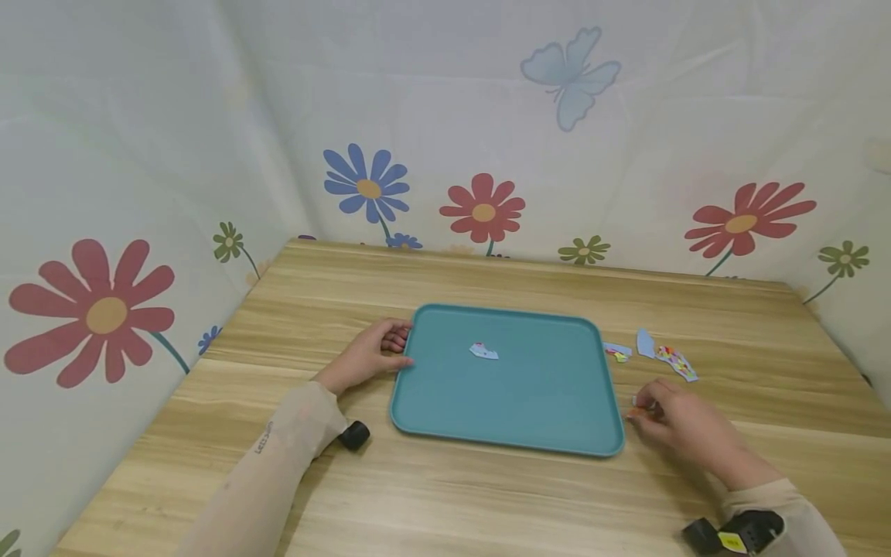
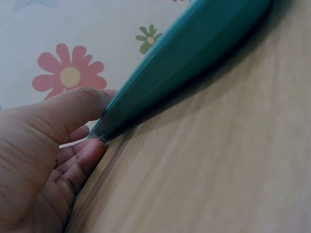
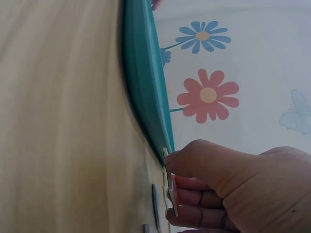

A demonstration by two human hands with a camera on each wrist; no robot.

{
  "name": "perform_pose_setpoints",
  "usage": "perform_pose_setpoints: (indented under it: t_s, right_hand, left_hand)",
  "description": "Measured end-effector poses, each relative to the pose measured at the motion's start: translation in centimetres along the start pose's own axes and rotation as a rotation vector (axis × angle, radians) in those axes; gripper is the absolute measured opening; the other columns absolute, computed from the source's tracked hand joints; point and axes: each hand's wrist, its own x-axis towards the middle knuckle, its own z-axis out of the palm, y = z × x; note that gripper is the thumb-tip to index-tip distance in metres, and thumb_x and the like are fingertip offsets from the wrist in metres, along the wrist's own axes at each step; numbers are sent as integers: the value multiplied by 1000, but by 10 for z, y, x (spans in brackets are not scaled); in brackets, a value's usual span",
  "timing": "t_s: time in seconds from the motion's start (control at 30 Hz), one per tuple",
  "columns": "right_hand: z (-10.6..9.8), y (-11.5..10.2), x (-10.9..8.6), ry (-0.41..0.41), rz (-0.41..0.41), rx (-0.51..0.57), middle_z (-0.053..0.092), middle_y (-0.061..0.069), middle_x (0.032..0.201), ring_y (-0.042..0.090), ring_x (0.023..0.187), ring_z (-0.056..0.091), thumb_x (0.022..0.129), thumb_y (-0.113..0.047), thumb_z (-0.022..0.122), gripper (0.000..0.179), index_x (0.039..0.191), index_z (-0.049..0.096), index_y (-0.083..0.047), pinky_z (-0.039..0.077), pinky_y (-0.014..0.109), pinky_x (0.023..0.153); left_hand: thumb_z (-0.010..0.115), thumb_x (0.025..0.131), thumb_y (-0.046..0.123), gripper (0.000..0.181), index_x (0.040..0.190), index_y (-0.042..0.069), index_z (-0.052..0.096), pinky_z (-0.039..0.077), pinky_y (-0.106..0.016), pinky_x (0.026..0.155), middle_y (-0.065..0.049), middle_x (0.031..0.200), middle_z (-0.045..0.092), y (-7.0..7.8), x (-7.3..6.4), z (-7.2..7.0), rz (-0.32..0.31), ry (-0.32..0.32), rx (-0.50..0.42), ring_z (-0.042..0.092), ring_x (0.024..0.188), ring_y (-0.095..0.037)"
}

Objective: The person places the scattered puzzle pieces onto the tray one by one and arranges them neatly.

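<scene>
Nearest the viewer, to the right of the teal tray [image 1: 543, 402], a black wrist unit [image 1: 762, 527] is bearing a yellow label [image 1: 732, 541]; its characters are appearing too small to read. To the left of the tray, a beige sleeve [image 1: 257, 472] is showing dark lettering [image 1: 264, 438] too blurred to read reliably. No brand is showing legibly.

The tray is lying flat on the wood-grain table [image 1: 508, 503]. Just off its right edge, the right hand [image 1: 685, 422] is pinching a thin flat piece [image 3: 170, 187] between thumb and fingertips, probably because its slim edges are offering the surest hold. At the tray's left rim, the left hand [image 1: 369, 356] is pinching the edge, thumb above and curled fingers below, presumably to steady it.

Inside the tray, left of center, one printed puzzle piece [image 1: 483, 351] is lying flat. Beyond the right hand, to the tray's right, a yellow-marked piece [image 1: 619, 353], a plain blue piece [image 1: 646, 343] and a multicolored piece [image 1: 677, 362] are lying, apparently within that hand's reach.

Behind the tray, a floral backdrop [image 1: 425, 93] is hanging.
</scene>
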Motion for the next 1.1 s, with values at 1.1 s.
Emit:
perform_pose_setpoints:
  t_s: [1.1]
  right_hand:
    - [-29,-29,59,-44,-109,-38,59,-4,83,10,72,56,83,-16,75,13,88,63,-13,46,21,57]
  left_hand:
    - [75,83,10,64,138,-2,44,50,-33,92,-18,123,55,-37,13,5,23,28,2,55,106,-24]
